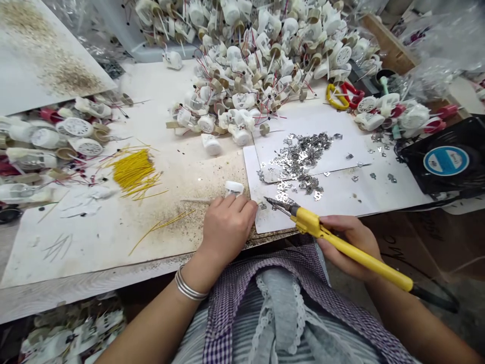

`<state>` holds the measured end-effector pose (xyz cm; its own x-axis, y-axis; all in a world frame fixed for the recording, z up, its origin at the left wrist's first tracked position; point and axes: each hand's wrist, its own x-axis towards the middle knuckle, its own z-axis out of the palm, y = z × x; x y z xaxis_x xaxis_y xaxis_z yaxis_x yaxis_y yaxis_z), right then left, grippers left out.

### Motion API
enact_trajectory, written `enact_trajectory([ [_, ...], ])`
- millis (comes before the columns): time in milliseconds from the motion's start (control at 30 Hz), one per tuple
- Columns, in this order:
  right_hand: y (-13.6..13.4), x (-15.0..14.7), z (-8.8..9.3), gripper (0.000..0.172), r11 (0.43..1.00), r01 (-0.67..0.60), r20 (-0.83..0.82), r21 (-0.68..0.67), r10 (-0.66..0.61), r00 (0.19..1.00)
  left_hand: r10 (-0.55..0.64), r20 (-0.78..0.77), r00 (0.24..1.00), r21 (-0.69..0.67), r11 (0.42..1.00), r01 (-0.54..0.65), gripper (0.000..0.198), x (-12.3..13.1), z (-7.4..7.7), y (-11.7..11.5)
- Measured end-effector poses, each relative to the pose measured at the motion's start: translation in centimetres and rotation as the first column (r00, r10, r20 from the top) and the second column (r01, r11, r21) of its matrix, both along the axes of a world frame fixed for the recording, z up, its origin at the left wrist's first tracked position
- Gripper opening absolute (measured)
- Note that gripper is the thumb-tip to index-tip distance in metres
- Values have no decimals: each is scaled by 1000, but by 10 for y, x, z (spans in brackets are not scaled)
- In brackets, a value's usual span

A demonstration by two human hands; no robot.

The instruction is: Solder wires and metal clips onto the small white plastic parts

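Observation:
My left hand [228, 222] is closed at the table's front edge, its fingers curled over a small white plastic housing [234, 187] that shows just beyond the knuckles. What the fingertips do under it is hidden. In my right hand [350, 247] is a yellow soldering gun [341, 243], its dark tip pointing left over the white sheet. That tip hovers close to a heap of small metal plates [303, 156]. Left of my left hand lie a few loose yellow wires [161, 227], and farther left a bundle of yellow wires [133, 172].
A large pile of white motor housings with red and black leads [257, 60] covers the back. More housings [49, 141] line the left side. At the right are yellow-handled scissors [337, 97] and a black fan-like unit [447, 159]. Brown crumbs [193, 212] dot the table.

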<state>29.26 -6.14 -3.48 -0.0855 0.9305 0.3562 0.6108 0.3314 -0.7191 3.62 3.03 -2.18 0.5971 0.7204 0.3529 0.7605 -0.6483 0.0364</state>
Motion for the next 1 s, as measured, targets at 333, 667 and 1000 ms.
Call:
enact_trajectory([
  [333, 5, 3, 6, 40, 985, -173, 78, 25, 171, 982, -17, -36, 999, -26, 1000, 16, 16, -1, 3, -2],
  [667, 15, 2, 18, 45, 923, -385, 130, -7, 383, 915, -1, -44, 999, -24, 1000, 0, 18, 1, 3, -2],
  [1000, 3, 8, 14, 53, 984, -110, 67, 142, 101, 993, 3, -36, 999, -28, 1000, -4, 18, 2, 2, -2],
])
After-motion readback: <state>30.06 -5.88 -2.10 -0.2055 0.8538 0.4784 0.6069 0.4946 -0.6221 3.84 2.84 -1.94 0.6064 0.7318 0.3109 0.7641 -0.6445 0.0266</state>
